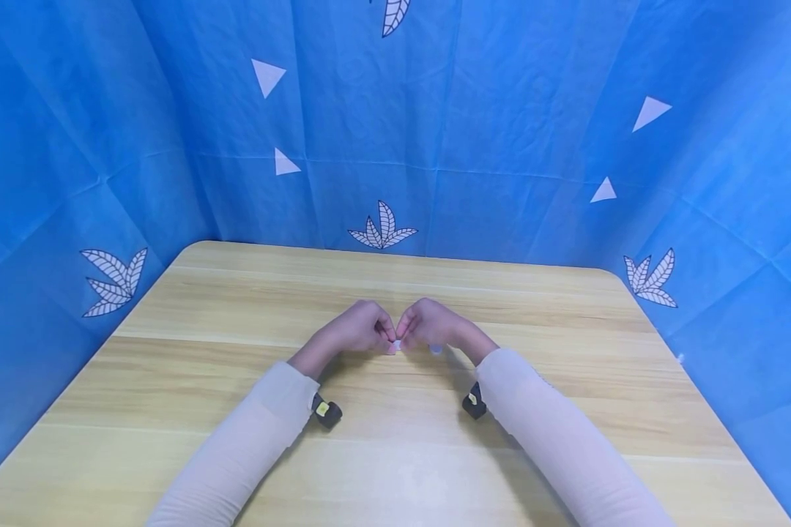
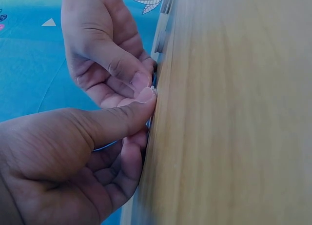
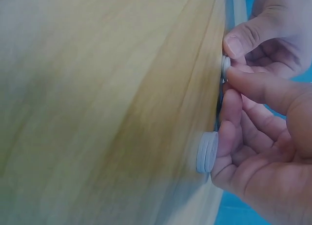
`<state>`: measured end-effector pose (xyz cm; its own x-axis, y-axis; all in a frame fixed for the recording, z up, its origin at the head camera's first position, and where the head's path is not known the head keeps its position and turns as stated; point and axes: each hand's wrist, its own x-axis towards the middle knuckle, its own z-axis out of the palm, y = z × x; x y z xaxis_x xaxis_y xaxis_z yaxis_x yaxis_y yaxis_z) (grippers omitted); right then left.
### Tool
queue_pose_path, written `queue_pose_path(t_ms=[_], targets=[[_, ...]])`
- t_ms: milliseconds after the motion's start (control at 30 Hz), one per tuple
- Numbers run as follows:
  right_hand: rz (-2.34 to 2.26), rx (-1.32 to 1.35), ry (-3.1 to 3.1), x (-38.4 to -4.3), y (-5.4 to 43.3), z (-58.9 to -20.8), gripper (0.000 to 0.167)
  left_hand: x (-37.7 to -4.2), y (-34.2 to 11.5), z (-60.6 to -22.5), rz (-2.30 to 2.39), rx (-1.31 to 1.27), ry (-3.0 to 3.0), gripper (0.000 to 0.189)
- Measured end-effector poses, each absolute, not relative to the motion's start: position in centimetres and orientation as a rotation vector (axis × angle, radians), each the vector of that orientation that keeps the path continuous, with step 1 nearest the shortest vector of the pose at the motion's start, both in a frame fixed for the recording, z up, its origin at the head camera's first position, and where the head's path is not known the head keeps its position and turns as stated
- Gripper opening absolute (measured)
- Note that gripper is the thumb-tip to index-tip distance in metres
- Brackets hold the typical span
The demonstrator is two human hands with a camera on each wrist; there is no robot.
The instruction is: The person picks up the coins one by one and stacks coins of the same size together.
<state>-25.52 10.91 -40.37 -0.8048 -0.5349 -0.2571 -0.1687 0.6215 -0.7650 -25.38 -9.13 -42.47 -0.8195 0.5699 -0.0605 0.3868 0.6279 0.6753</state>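
My left hand (image 1: 362, 328) and right hand (image 1: 437, 324) meet low over the table, fingers curled and thumbs inward. Between their fingertips is a small stack of silver-grey coins (image 3: 225, 67), pinched from both sides and largely covered by the fingers. In the right wrist view, the left thumb (image 3: 235, 47) lies just above the right thumb (image 3: 243, 81) at that stack. A second coin stack (image 3: 207, 152) stands on the table by the right hand's lower fingers; from the head it shows as a pale disc (image 1: 436, 349).
A light wood table (image 1: 395, 454) with rounded far corners lies under both arms. Blue curtains (image 1: 501, 110) with leaf and triangle prints surround it at the back and sides. Dark wrist cameras (image 1: 327, 413) hang below both sleeves. Two blurred grey pieces (image 2: 166, 5) stand beyond the hands.
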Motion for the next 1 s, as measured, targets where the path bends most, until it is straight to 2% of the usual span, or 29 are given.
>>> queue_pose_path(t_ms=[1000], targets=[[-1.085,-0.471,2.357,-25.21,10.7,-40.17,0.025,-25.29,-9.3,-42.16,1.016,0.775,2.529,0.012]])
